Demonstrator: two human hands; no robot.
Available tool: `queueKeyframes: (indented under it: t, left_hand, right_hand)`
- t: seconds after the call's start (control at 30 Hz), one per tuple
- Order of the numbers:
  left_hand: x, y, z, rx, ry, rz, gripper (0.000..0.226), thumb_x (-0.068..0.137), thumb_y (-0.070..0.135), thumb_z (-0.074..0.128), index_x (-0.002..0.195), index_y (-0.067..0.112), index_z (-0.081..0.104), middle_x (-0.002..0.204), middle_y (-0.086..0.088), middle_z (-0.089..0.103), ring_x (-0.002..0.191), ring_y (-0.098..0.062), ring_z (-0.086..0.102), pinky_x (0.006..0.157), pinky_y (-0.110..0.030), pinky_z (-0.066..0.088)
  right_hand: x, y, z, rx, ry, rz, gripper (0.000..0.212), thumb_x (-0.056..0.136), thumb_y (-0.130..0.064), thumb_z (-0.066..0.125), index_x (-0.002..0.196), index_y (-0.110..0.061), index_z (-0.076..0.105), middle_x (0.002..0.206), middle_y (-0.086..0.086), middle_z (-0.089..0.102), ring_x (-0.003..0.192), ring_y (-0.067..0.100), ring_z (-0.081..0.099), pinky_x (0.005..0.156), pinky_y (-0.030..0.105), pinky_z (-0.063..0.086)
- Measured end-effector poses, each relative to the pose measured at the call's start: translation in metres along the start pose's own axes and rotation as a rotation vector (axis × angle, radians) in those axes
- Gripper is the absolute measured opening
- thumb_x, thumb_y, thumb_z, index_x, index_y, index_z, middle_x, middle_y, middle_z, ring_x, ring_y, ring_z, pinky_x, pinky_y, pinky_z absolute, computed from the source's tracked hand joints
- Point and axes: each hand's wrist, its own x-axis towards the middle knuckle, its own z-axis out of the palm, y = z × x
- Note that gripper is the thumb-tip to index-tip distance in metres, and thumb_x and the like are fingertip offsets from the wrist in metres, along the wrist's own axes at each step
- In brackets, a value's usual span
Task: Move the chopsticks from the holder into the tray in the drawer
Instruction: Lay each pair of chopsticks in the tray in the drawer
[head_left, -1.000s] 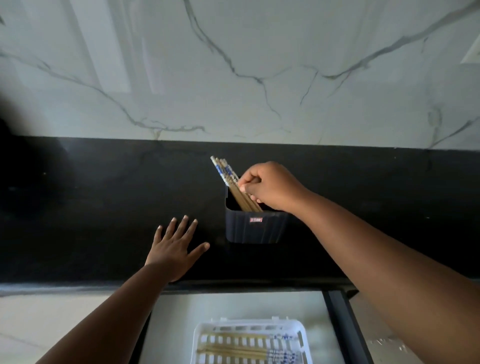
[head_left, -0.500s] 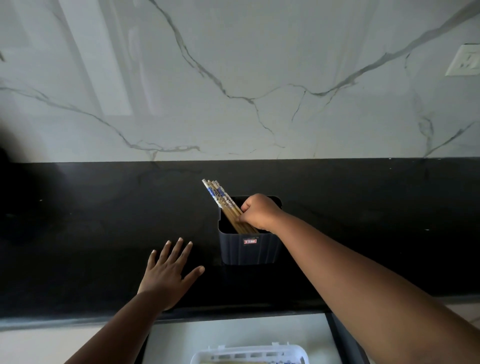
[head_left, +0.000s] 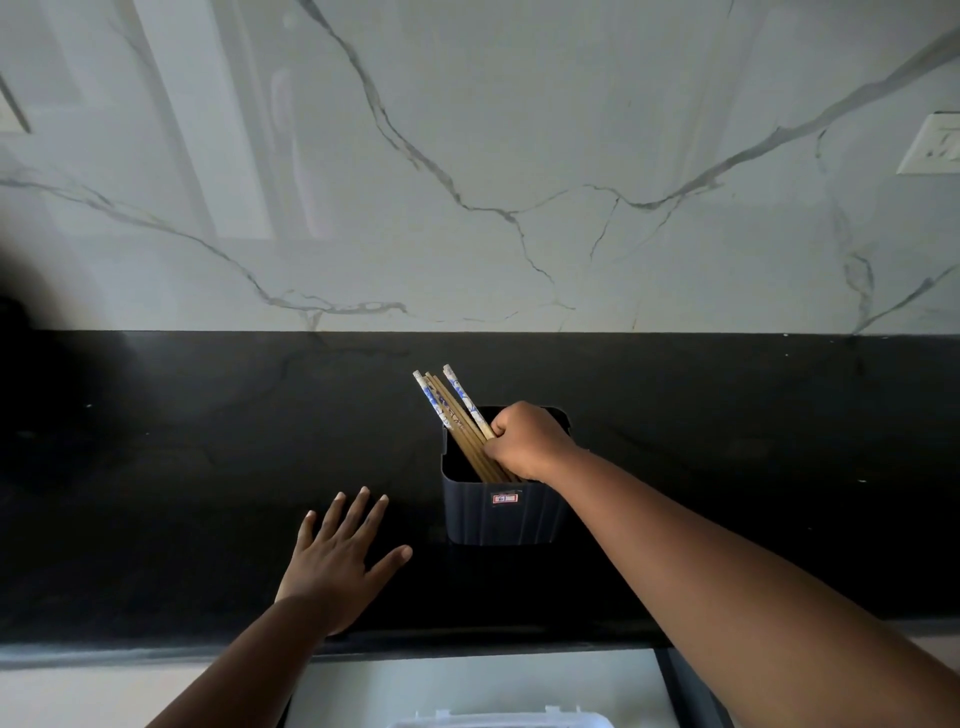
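Chopsticks (head_left: 457, 415) stand bundled in a dark ribbed holder (head_left: 498, 512) at the centre of the frame, leaning toward the upper left so their blue-and-white patterned tops fan out above the rim. The holder sits on a black countertop (head_left: 156, 467) against a white marble wall (head_left: 467, 156); leaning like this, the sticks offer their upper shafts for a grasp. The right hand (head_left: 527, 441) reaches in from the lower right with the arm nearly straight, its fingers curled around the sticks just above the holder's rim, apparently gathering them for a lift. The left hand (head_left: 340, 561), left of the holder and apart from it, lies flat and empty on the countertop with fingers spread, probably as a brace while the body leans forward. At the bottom edge, only the rim of a white tray (head_left: 498, 719) shows, inside the open drawer (head_left: 363, 691) below the counter.
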Motion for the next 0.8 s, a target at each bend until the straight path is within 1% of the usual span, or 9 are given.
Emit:
queueKeyframes:
  t: [0.17, 0.27, 0.33, 0.37, 0.43, 0.53, 0.63, 0.7, 0.8]
  left_hand:
    - [-0.002, 0.002, -0.004, -0.005, -0.009, -0.002, 0.088, 0.077, 0.082, 0.0, 0.147, 0.032, -0.017, 0.154, 0.01, -0.023, 0.143, -0.017, -0.025, 0.119, -0.044, -0.013]
    - [-0.003, 0.004, -0.005, -0.005, -0.025, -0.006, 0.086, 0.081, 0.08, 0.005, 0.148, 0.031, -0.016, 0.156, 0.008, -0.022, 0.143, -0.017, -0.025, 0.119, -0.044, -0.013]
    - [-0.004, 0.005, -0.007, -0.017, -0.049, -0.016, 0.084, 0.087, 0.077, 0.013, 0.15, 0.028, -0.014, 0.159, 0.007, -0.019, 0.143, -0.016, -0.026, 0.119, -0.044, -0.013]
    - [-0.004, 0.006, -0.01, -0.049, -0.057, -0.019, 0.084, 0.089, 0.075, 0.018, 0.151, 0.027, -0.013, 0.16, 0.006, -0.018, 0.142, -0.015, -0.026, 0.119, -0.045, -0.013]
    - [-0.004, 0.01, -0.024, -0.142, 0.001, 0.018, 0.086, 0.09, 0.073, 0.026, 0.154, 0.025, -0.007, 0.163, 0.005, -0.012, 0.142, -0.012, -0.024, 0.12, -0.045, -0.012]
    - [-0.003, 0.026, -0.073, -0.185, 0.392, 0.26, 0.086, 0.086, 0.074, 0.027, 0.152, 0.019, 0.027, 0.161, -0.003, 0.022, 0.15, -0.018, 0.004, 0.122, -0.038, 0.0]
    - [-0.004, 0.059, -0.14, -0.089, 0.774, 0.639, 0.048, 0.094, 0.044, 0.048, 0.134, 0.017, 0.053, 0.14, -0.013, 0.055, 0.138, -0.025, 0.04, 0.115, -0.039, 0.029]
    - [-0.006, 0.083, -0.182, -0.047, 0.853, 0.838, 0.039, 0.095, 0.03, 0.052, 0.13, 0.016, 0.058, 0.137, -0.012, 0.058, 0.132, -0.027, 0.049, 0.105, -0.038, 0.043]
    - [-0.013, 0.109, -0.222, 0.07, 0.855, 1.047, 0.032, 0.095, 0.018, 0.053, 0.123, 0.011, 0.067, 0.129, -0.012, 0.065, 0.121, -0.03, 0.06, 0.096, -0.04, 0.052]
  right_hand:
    - [-0.005, 0.002, -0.015, 0.024, 0.05, -0.022, 0.028, 0.083, -0.016, 0.069, 0.065, -0.012, 0.048, 0.06, 0.004, 0.042, 0.055, 0.019, 0.04, 0.054, 0.028, 0.032]
    - [-0.012, 0.0, -0.039, 0.11, 0.103, -0.053, 0.028, 0.084, -0.017, 0.072, 0.077, 0.007, 0.06, 0.058, 0.001, 0.052, 0.05, 0.015, 0.048, 0.051, 0.024, 0.04]
    - [-0.017, -0.005, -0.06, 0.194, 0.148, -0.112, 0.026, 0.085, -0.017, 0.071, 0.09, 0.008, 0.066, 0.074, 0.009, 0.069, 0.067, 0.022, 0.067, 0.066, 0.034, 0.058]
    - [-0.021, -0.008, -0.072, 0.251, 0.168, -0.137, 0.024, 0.086, -0.017, 0.071, 0.093, 0.006, 0.069, 0.086, 0.014, 0.073, 0.08, 0.028, 0.071, 0.076, 0.04, 0.06]
    - [-0.029, -0.015, -0.097, 0.386, 0.211, -0.171, 0.011, 0.087, -0.017, 0.071, 0.091, -0.007, 0.073, 0.093, 0.012, 0.074, 0.088, 0.026, 0.072, 0.077, 0.037, 0.061]
    - [-0.04, -0.029, -0.129, 0.649, 0.224, -0.179, 0.005, 0.087, -0.012, 0.072, 0.088, -0.017, 0.073, 0.089, 0.007, 0.075, 0.086, 0.02, 0.074, 0.068, 0.026, 0.061]
    - [-0.049, -0.041, -0.146, 0.91, 0.125, -0.107, 0.008, 0.085, -0.009, 0.073, 0.092, -0.005, 0.071, 0.088, 0.013, 0.077, 0.083, 0.025, 0.075, 0.069, 0.033, 0.062]
    - [-0.054, -0.049, -0.148, 1.025, 0.024, -0.063, 0.011, 0.084, -0.007, 0.073, 0.092, 0.0, 0.069, 0.086, 0.015, 0.077, 0.08, 0.026, 0.075, 0.067, 0.033, 0.062]
    - [-0.058, -0.056, -0.14, 1.152, -0.09, -0.005, 0.009, 0.085, -0.004, 0.07, 0.09, 0.003, 0.068, 0.079, 0.015, 0.076, 0.066, 0.022, 0.074, 0.054, 0.027, 0.059]
